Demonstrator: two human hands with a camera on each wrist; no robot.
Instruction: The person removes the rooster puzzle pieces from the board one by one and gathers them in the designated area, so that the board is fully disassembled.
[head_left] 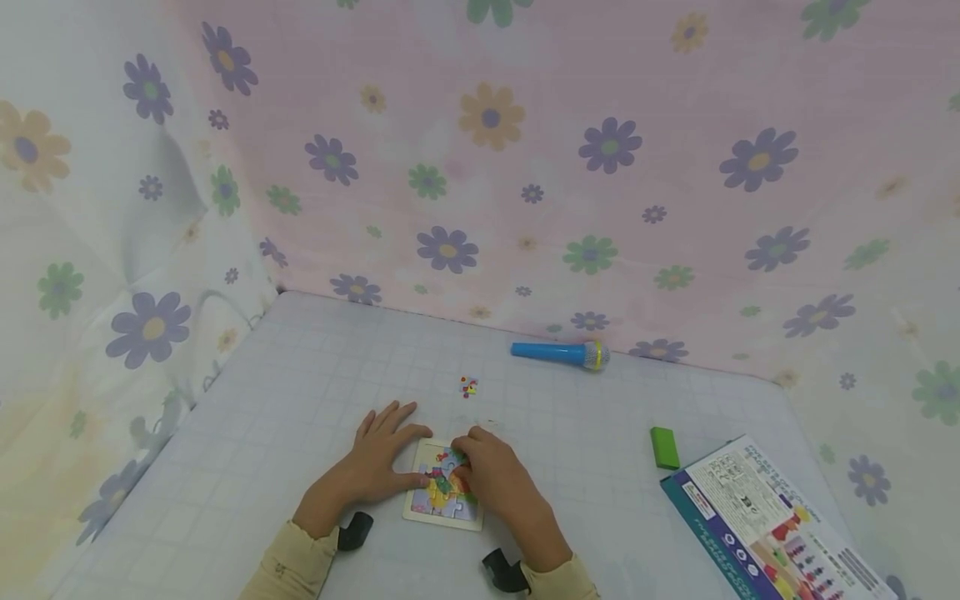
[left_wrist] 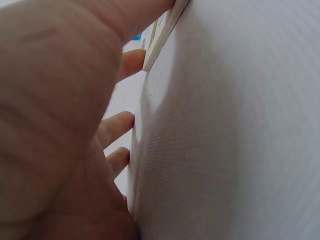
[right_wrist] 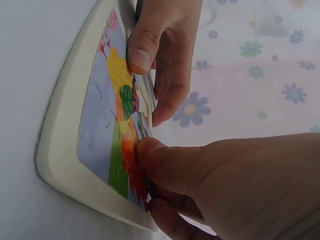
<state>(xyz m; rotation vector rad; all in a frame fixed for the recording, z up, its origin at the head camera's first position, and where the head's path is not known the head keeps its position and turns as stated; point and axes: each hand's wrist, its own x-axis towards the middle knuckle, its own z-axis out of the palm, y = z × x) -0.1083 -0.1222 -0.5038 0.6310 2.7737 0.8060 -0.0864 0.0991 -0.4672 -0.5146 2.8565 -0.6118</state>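
A small jigsaw puzzle (head_left: 442,508) in a pale frame lies on the table, its picture showing a yellow and orange bird. My left hand (head_left: 378,462) has its fingers spread. Its thumb presses on the picture, and the index finger touches the frame's far left edge. At the puzzle's upper right, my right hand (head_left: 495,475) has curled fingers and pinches a puzzle piece (right_wrist: 143,125), whose edge stands slightly raised; most of that piece is hidden by the thumb and fingers. One loose puzzle piece (head_left: 468,387) lies beyond the frame.
A blue toy microphone (head_left: 558,353) lies towards the back of the table. To the right are a green block (head_left: 664,448) and a printed box (head_left: 772,525). Flowered cloth (head_left: 525,167) hangs behind the table and at its sides.
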